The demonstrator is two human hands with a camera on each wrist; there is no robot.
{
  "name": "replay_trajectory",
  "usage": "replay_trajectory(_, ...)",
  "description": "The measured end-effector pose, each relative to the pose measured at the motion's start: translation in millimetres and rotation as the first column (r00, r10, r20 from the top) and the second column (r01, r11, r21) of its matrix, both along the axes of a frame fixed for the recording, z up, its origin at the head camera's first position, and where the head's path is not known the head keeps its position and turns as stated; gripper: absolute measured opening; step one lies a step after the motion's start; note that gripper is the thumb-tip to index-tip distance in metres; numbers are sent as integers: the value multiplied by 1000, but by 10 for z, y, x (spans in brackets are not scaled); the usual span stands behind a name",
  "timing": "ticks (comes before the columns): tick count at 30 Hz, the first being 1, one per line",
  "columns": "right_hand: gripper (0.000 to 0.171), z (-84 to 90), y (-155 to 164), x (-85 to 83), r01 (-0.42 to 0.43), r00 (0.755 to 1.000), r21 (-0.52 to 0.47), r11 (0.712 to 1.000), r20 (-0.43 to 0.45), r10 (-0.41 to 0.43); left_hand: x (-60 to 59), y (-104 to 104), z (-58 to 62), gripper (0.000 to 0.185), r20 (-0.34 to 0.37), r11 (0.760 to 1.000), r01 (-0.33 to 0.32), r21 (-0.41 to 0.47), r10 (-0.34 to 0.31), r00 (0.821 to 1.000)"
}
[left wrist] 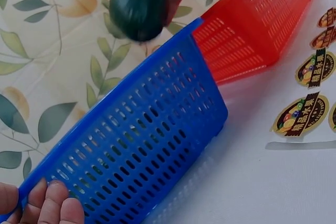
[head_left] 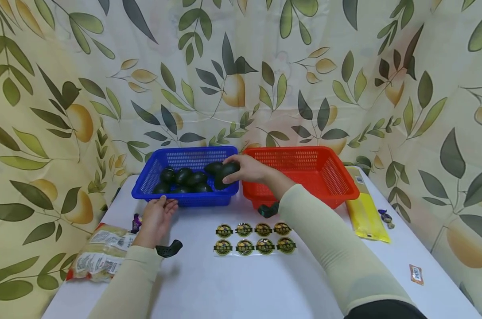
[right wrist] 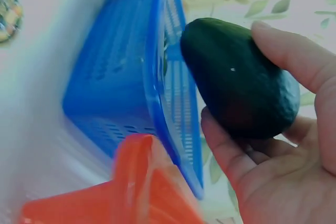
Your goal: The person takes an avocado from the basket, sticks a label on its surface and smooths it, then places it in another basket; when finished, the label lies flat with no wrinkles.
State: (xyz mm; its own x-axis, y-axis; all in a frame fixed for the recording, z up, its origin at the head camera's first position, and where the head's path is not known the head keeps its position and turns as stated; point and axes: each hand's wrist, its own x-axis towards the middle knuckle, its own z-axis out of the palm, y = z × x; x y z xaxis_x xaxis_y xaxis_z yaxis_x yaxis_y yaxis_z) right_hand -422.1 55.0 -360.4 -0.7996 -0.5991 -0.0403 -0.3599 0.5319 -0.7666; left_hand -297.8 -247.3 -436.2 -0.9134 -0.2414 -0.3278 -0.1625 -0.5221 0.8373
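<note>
My right hand grips a dark green avocado between thumb and fingers, raised above the right end of the blue basket. Several more avocados lie inside that basket, mostly toward its front and middle. At the basket's front left, my left hand holds the rim, the thumb on one side and curled fingers against the outer wall, as the left wrist view shows. Right beside the blue basket stands a red basket, with no avocado visible in it.
A sheet of round fruit stickers lies before the baskets. Left is a plastic snack bag and a purple-wrapped candy. Right are a yellow packet, a dark-wrapped candy and a small orange-white sachet. A patterned curtain hangs behind.
</note>
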Motion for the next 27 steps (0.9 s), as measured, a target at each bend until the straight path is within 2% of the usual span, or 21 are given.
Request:
replay_trajectory(4,62,-30,159,256,16,1000,-91,996,14,-15,17,-17,25,12,4,1000,3,18,-3,1000)
replay_trajectory(9,63,-118,344,658,47,998,-173,984,58,-38,27,-13,56,13,29,999,6,39,-7,1000)
replay_trajectory(12,64,-247,428,892,70,994,-216,974,94,-50,33,4,68,15,41,999,11,43,-12,999)
replay_trajectory(15,65,-431,446,1051,111,984,-272,956,167,-66,31,-3,80,17,50,999,6,48,-8,999)
replay_trajectory(19,64,-686,408,1158,206,961,-316,926,243,-131,32,-9,82,19,48,998,7,55,-9,999)
replay_trajectory(23,64,-885,331,1178,285,946,-304,909,240,-216,31,-15,80,21,26,998,15,59,-17,1000)
replay_trajectory(27,67,-1044,239,1147,333,936,-265,905,212,-283,26,-15,78,19,16,998,18,65,-19,1000)
